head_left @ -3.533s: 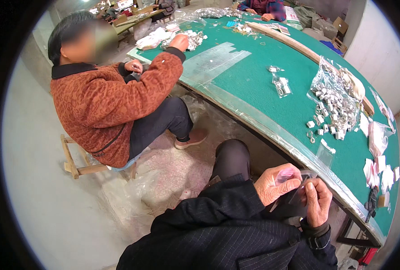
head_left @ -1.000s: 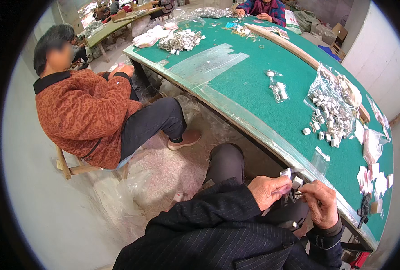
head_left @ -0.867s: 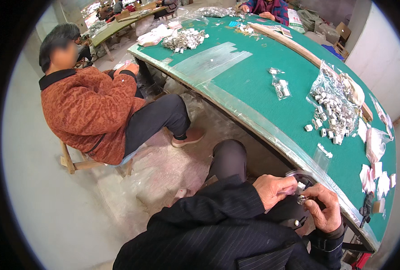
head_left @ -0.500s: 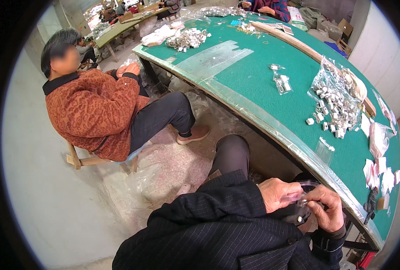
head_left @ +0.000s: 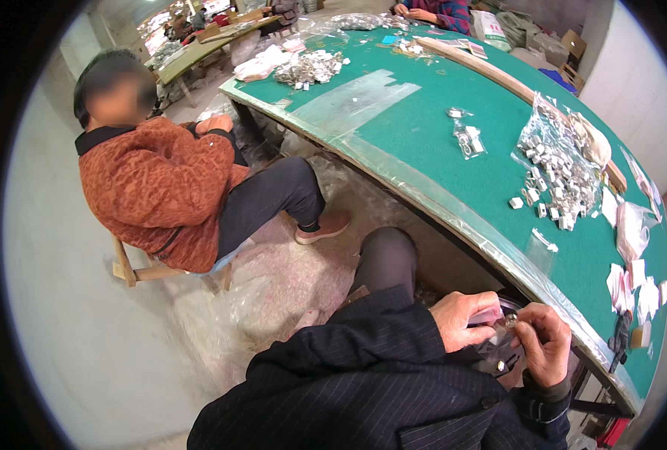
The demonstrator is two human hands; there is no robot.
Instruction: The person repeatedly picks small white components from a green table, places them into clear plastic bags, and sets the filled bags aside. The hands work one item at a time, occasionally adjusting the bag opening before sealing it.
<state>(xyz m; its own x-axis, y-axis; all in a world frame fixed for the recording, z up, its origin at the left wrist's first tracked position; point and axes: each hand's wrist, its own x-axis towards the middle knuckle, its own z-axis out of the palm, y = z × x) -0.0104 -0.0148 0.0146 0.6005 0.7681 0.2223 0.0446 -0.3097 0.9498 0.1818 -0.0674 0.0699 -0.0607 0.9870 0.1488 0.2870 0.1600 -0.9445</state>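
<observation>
Over my lap, beside the table's near edge, my left hand (head_left: 459, 322) is closed on a small clear plastic bag (head_left: 486, 316) with something pinkish showing at it. My right hand (head_left: 546, 343) is closed too, with thumb and finger pinching a small shiny metal piece (head_left: 510, 320) close to the bag. What exactly the metal piece is, I cannot make out. Below the hands, more clear plastic with a small bright part (head_left: 501, 366) shows against dark cloth. On the table lies a pile of small white and metal pieces (head_left: 562, 176), partly in an open clear bag.
The green table (head_left: 416, 150) curves along my right with plastic film at its edge. It bears a wooden strip (head_left: 491, 67), filled small bags (head_left: 468, 140), paper slips (head_left: 620, 289) and a far pile (head_left: 311, 69). A co-worker (head_left: 161, 180) sits at left; another person's hands (head_left: 421, 14) show at the far end.
My hands have shifted slightly, the right thumb and finger bringing the metal piece to the bag's end. The co-worker at left has turned the head and lowered the hands a little.
</observation>
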